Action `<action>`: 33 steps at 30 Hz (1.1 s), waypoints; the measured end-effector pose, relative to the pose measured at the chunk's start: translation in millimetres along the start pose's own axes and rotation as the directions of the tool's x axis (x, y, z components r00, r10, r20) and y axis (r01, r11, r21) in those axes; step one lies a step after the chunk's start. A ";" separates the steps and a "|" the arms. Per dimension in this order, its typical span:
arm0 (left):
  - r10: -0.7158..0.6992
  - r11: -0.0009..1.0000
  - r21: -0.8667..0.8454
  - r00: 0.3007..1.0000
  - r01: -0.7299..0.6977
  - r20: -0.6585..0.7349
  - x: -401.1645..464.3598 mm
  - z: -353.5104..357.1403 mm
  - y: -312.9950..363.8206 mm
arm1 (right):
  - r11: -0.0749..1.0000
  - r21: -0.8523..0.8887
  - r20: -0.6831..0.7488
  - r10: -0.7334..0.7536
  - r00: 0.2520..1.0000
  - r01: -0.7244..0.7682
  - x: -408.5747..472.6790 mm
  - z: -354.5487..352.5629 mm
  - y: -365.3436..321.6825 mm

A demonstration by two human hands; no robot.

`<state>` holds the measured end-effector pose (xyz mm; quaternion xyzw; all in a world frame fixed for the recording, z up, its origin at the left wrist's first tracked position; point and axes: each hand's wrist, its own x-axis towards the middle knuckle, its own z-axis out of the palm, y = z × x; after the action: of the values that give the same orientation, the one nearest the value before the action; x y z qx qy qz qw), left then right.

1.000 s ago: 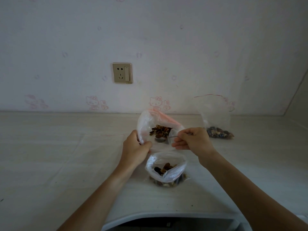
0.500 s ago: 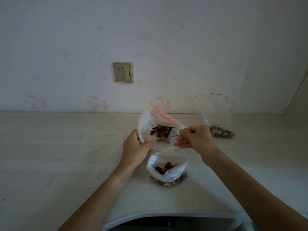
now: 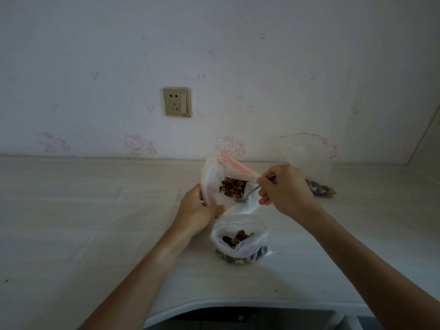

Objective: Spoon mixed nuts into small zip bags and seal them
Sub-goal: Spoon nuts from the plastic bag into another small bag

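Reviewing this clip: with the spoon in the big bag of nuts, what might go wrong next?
The left hand grips only one side of the large bag; if the floppy mouth sags, nuts may spill onto the counter. The right hand holds the spoon at a tilt, so a load may slide off before reaching the small bag, whose soft rim could fold shut.

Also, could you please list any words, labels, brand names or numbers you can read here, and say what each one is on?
No readable text anywhere in this view.
Wall socket: a tiny mark at the top of its switch, too small to read.
Wallpaper: pink cartoon cat figures only, no lettering.
Zip bags, for instance the far one: red strip only, no print visible.
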<state>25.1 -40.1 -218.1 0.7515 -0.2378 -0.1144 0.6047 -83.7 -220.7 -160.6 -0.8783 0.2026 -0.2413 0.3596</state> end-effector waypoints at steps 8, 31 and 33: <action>-0.018 0.999 0.028 0.999 0.019 -0.037 0.3 -2.0 1.2 | 0.991 -0.125 0.063 -0.048 0.997 0.056 5.3 2.0 -6.0; 0.265 0.632 0.707 0.946 -0.317 0.187 76.2 7.8 69.4 | 0.972 0.227 0.053 -0.082 0.995 0.068 18.1 -18.6 11.7; 0.256 0.490 0.776 0.916 -0.398 0.308 87.3 19.9 75.1 | 0.934 0.355 0.042 -0.045 0.998 0.027 20.5 -10.2 16.3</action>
<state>74.6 -112.0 -140.5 0.8751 -0.4466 0.0710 0.1723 -76.0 -247.8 -160.4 -0.8084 0.1305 -0.2585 0.5124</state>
